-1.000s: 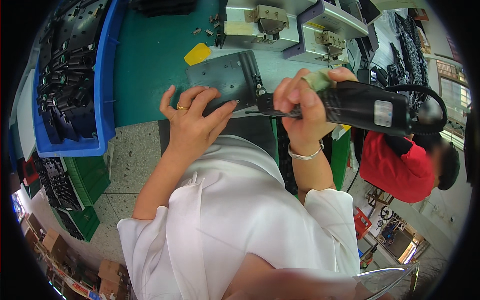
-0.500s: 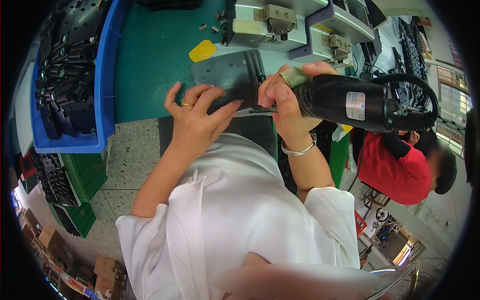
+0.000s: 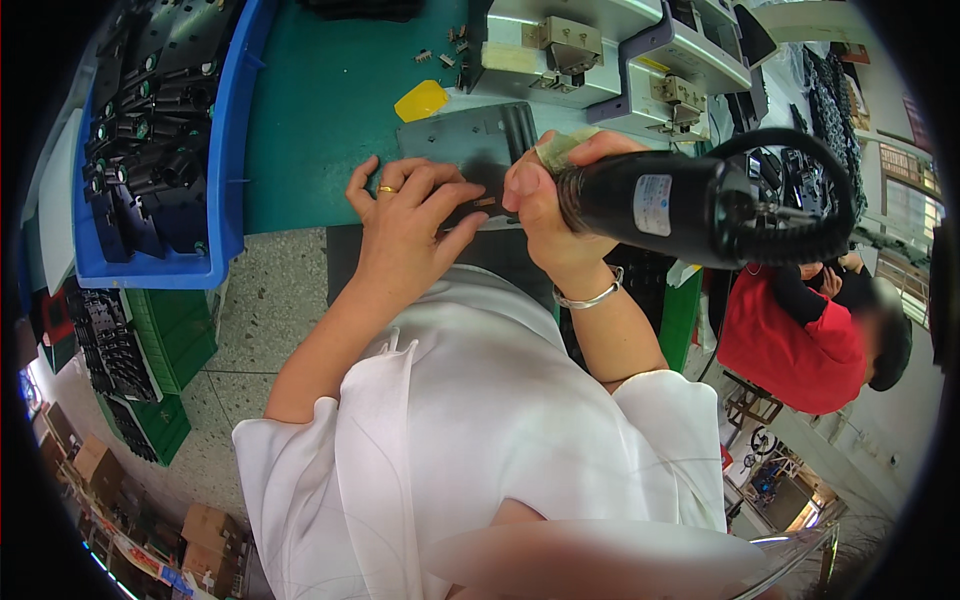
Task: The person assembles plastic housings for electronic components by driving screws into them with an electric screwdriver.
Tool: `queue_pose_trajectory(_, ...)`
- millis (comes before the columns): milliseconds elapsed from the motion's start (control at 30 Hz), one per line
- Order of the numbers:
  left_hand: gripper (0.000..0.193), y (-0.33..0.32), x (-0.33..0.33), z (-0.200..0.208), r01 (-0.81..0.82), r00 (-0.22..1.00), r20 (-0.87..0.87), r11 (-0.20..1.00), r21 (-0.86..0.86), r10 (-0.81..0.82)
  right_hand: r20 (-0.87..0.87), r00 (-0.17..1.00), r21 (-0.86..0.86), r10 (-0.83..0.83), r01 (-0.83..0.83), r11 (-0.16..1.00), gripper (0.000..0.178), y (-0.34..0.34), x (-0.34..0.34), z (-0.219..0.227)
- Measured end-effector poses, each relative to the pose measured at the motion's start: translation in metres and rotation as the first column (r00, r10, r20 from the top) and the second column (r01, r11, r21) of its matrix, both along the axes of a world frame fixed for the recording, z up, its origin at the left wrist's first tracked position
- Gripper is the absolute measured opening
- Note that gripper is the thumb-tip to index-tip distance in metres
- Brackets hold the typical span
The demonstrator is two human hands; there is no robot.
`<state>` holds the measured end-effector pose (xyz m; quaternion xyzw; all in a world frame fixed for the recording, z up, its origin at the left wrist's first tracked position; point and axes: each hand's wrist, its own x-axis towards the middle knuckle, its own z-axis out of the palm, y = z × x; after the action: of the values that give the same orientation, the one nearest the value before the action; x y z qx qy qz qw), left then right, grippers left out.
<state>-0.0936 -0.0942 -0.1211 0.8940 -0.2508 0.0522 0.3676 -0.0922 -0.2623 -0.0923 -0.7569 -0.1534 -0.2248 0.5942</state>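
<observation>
A flat black plastic panel with a raised rounded edge lies on the green bench top. My left hand, with a ring on one finger, holds the panel at its near edge, fingers curled over it and the thumb in front. Between its thumb and forefinger a small copper-coloured piece shows on the panel. My right hand is wrapped round the front of a black corded electric screwdriver, just over the panel's right side. A pale green wrap shows at its grip. The tool's tip is hidden by my fingers.
To the left stands a blue bin full of black plastic parts. A yellow card and several small metal parts lie beyond the panel. Metal fixtures stand at the far right. A person in red sits to the right.
The screwdriver and my right hand have shifted left, and its cord end has swung slightly. My left hand has slid a little right; the copper-coloured piece now shows beside its fingertips.
</observation>
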Motion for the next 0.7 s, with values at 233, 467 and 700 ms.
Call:
queue_pose_trajectory(233, 0.022, -0.009, -0.006, -0.002, 0.01, 0.998, 0.054, 0.999, 0.033, -0.011, 0.058, 0.998, 0.405, 0.028, -0.05, 0.913, 0.048, -0.011, -0.01, 0.009)
queue_pose_trajectory(467, 0.021, -0.013, -0.002, -0.001, 0.034, 0.998, 0.052, 0.999, 0.014, -0.035, 0.325, 0.816, 0.564, -0.478, 0.238, 0.79, 0.046, -0.094, 0.015, 0.066)
queue_pose_trajectory(700, 0.02, -0.013, -0.002, -0.001, 0.029, 1.0, 0.008, 0.999, 0.028, -0.029, 0.349, 0.792, 0.523, -0.501, 0.279, 0.805, 0.043, -0.117, 0.027, 0.067)
